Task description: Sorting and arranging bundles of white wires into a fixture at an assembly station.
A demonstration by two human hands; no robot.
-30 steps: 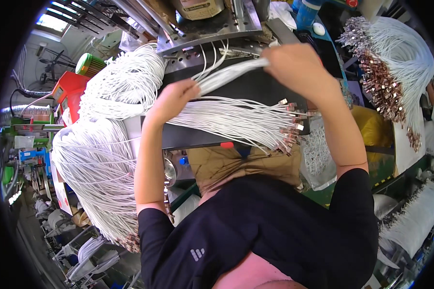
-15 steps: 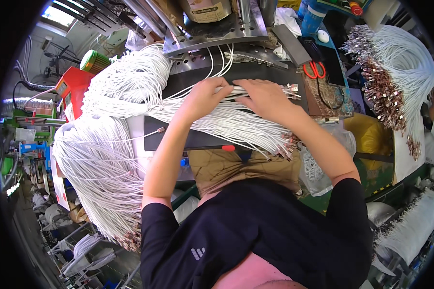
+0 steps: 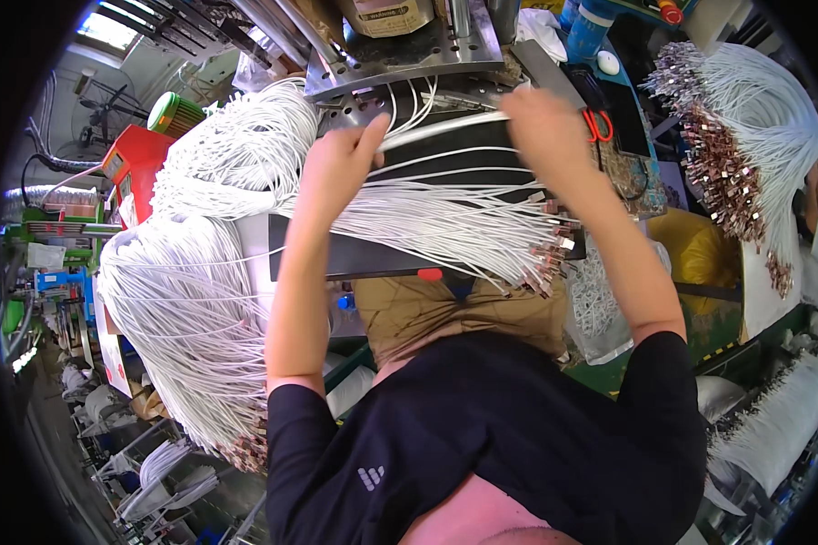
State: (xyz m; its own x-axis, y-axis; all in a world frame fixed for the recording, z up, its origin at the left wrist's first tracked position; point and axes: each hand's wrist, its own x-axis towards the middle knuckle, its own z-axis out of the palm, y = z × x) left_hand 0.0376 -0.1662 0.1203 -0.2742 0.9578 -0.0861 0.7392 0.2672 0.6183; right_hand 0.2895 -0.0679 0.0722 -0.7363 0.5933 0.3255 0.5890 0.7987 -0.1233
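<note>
Between my hands a few white cables point(image 3: 445, 133) stretch across the dark work mat point(image 3: 304, 250). My left hand point(image 3: 344, 162) is closed round their left part, its thumb pointing up. My right hand point(image 3: 543, 127), blurred by motion, is closed on their right part, near the metal plate. Nearer to me a fanned bundle of white cables point(image 3: 445, 222) lies over the mat, its coppery metal connectors point(image 3: 547, 250) at the right end. Single white strands run between that bundle and the held cables. The ends of the held cables are hidden by my right hand.
A large coil of white cables point(image 3: 236, 150) sits left, with another heap point(image 3: 182, 318) hanging nearer. A perforated metal plate point(image 3: 409, 73) stands ahead. Red-handled scissors point(image 3: 597, 125) lie right, beside a blue bottle point(image 3: 589, 34). More cables with connectors point(image 3: 736, 136) hang far right.
My hands have moved apart and away from me, lifting a few cables off the bundle and drawing them straight. My right hand has gone farthest, up and to the right.
</note>
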